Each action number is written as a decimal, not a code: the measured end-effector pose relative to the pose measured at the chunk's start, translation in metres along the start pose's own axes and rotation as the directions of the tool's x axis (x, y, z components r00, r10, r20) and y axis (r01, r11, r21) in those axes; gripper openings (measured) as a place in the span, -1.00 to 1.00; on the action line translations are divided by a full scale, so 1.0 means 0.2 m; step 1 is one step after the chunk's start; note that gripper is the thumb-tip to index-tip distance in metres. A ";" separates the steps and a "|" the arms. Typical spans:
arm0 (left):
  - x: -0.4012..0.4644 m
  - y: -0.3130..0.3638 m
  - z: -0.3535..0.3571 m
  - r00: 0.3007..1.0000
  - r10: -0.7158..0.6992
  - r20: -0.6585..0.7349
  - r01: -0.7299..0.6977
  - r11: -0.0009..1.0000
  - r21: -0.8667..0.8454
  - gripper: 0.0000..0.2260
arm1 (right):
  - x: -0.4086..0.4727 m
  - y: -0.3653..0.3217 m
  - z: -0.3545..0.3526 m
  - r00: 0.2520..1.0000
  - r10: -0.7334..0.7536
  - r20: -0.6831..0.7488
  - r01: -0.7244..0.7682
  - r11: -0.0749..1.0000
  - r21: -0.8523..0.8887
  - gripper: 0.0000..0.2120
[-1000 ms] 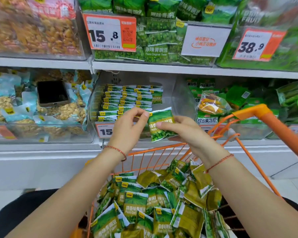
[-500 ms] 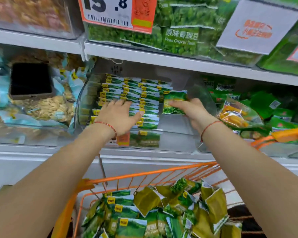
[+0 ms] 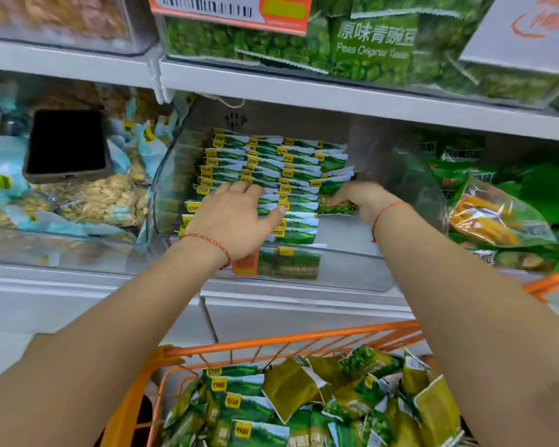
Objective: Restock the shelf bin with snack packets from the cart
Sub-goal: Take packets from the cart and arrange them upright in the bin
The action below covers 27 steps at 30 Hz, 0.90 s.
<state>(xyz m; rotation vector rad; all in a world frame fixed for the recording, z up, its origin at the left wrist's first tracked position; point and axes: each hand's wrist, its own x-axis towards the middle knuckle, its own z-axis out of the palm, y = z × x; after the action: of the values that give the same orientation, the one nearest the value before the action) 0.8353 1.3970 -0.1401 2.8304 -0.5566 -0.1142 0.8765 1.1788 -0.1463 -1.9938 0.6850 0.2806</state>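
Rows of small green snack packets [image 3: 271,188] in the clear plastic shelf bin [image 3: 410,175] lie steadied under the flat, relaxed left hand [image 3: 236,217], seemingly so the right hand [image 3: 362,198], pinching one green pea packet [image 3: 336,206], can seat it at the stack's right edge above the orange wire cart [image 3: 304,340].

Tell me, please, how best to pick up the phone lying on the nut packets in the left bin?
Judging by its pose, grip the phone across its two long side edges, from above and the front: it lies flat, screen up, on uneven nut packets, so its sides look free.
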 end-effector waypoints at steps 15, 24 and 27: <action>0.00 0.01 0.00 1.000 -0.014 -0.025 0.014 1.000 -0.022 -0.49 | 0.09 0.06 0.03 0.986 -0.078 -0.147 0.095 0.989 0.109 -0.30; -0.01 0.01 0.00 0.999 -0.021 -0.033 0.020 0.999 -0.037 -0.50 | 0.11 0.09 0.03 0.971 -0.072 -0.229 0.064 0.997 -0.039 -0.59; -0.01 0.02 0.00 0.999 -0.024 -0.035 0.022 0.999 -0.040 -0.50 | 0.11 0.10 0.05 0.969 -0.151 -0.194 0.125 0.982 -0.140 -0.67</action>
<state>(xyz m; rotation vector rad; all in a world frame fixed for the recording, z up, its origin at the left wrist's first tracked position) 0.8319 1.3951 -0.1384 2.7956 -0.5087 -0.0784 0.8837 1.1722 -0.1765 -2.2016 0.6662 0.0358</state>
